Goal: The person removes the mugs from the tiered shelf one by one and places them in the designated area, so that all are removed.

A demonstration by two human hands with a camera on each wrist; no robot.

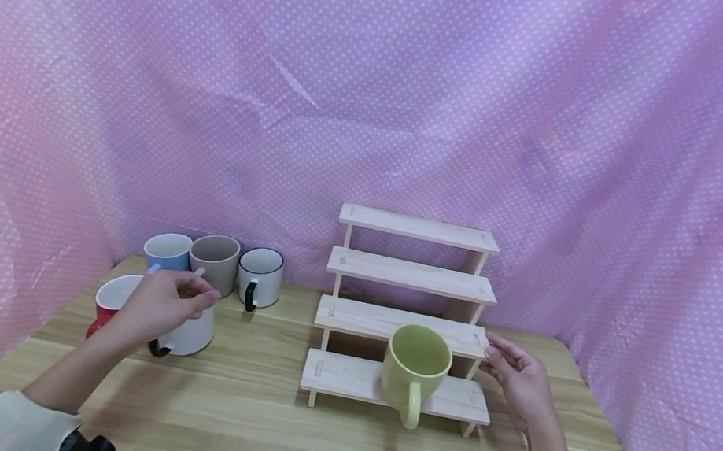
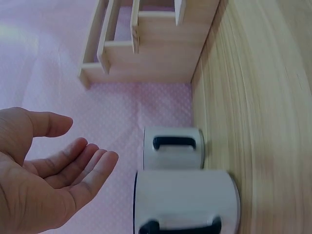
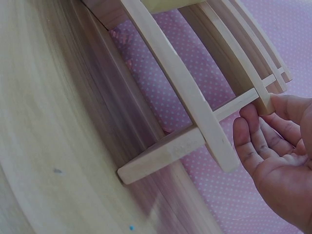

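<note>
A pale wooden stepped stand (image 1: pixel 418 227) with several tiers stands on the table, and a yellow-green mug (image 1: pixel 396 379) sits on its lowest tier, handle toward me. At the stand's right side my right hand (image 1: pixel 524 388) pinches the end of the second board from the bottom (image 3: pixel 264 101), thumb above and fingers beneath. My left hand (image 1: pixel 162 304) is at the left, over a white mug with a black handle (image 1: pixel 196 333). Its fingers (image 2: pixel 95 180) are loosely bent, with nothing between them and the thumb, apart from the mugs in the left wrist view.
Beside the white mug is a red mug (image 1: pixel 103 314), partly behind my left wrist. Behind them stand a blue mug (image 1: pixel 165 260), a grey mug (image 1: pixel 220 274) and a smaller white mug with a black rim (image 1: pixel 268 290). A pink dotted cloth (image 1: pixel 382 101) hangs around the wooden table (image 1: pixel 269 433).
</note>
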